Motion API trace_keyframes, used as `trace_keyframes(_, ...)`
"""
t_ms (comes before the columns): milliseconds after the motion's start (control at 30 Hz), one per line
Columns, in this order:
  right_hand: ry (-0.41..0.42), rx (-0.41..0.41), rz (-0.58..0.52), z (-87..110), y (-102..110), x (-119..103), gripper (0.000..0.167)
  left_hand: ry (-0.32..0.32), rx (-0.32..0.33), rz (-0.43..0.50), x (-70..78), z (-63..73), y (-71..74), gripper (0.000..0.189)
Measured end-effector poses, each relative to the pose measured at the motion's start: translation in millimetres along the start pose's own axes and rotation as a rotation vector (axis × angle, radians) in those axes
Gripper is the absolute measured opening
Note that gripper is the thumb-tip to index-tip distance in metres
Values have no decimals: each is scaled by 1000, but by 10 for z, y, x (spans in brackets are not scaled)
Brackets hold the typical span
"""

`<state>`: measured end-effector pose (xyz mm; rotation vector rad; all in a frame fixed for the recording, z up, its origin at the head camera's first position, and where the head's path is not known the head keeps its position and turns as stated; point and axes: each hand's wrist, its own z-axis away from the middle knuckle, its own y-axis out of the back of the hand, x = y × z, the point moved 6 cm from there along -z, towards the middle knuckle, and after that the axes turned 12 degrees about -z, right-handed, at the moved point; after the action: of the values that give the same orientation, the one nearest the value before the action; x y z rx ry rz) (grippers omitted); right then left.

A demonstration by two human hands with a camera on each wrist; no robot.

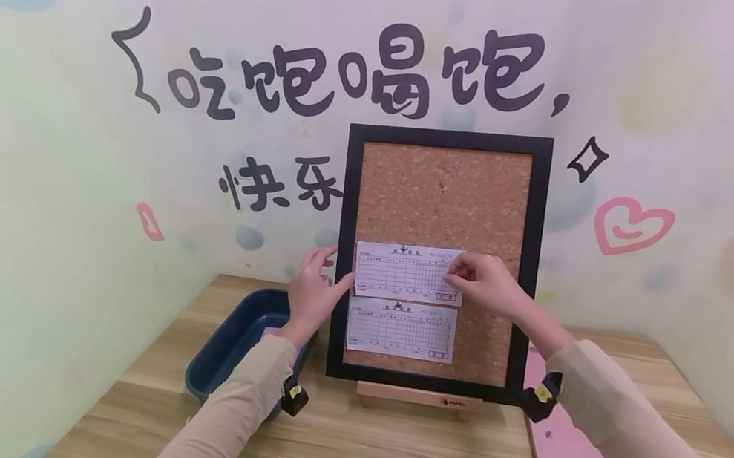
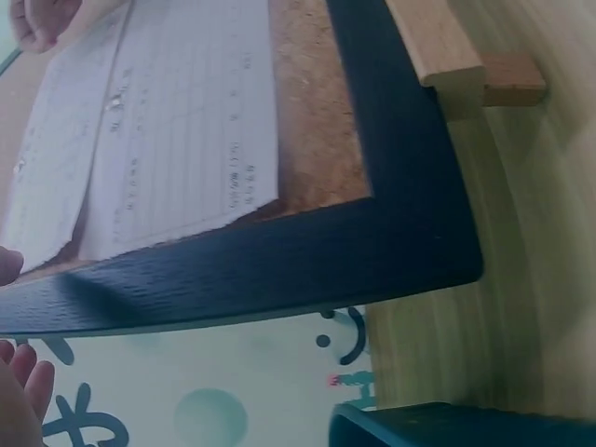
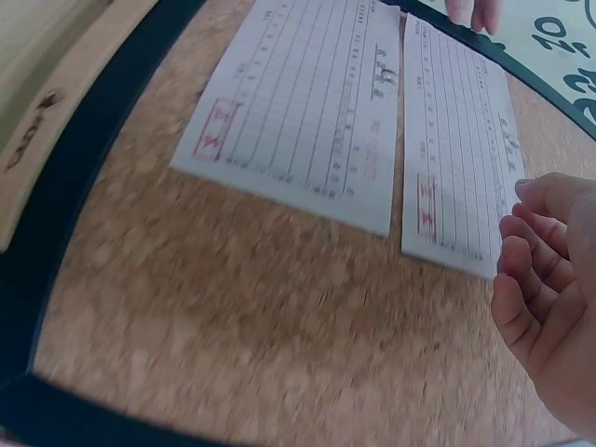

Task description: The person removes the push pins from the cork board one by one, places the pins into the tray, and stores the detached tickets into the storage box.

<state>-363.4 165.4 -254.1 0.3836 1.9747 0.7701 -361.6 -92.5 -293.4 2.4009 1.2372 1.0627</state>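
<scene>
A black-framed corkboard stands upright with two printed receipt slips on it, an upper slip and a lower slip. Each has a small pin at its top middle. My left hand grips the frame's left side, thumb in front by the upper slip's left edge, fingers behind. Over the upper slip's right part is my right hand, its fingers curled and thumb tip close to the index finger at the slip's top edge. I cannot tell whether something small sits between those fingertips.
A wooden easel supports the board on the wood-grain table. On the left stands a dark blue basin, partly behind my left forearm. A pink mat lies at right under my right forearm. The lettered wall is behind.
</scene>
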Motion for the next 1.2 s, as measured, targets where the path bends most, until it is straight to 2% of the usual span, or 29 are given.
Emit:
trace_keyframes(333,36,27,-25,-232,-189,-131,8,11,-21,19,-75,53,-111,61)
trace_keyframes(633,103,120,21,-392,-266,-200,9,1,-13,-12,-95,70,-173,64)
trace_keyframes(800,119,168,33,-435,-280,-216,9,-14,-17,-6,-77,80,-189,68)
trace_keyframes(1200,122,288,127,-440,-311,-263,9,4,-42,13,-104,92,-236,68)
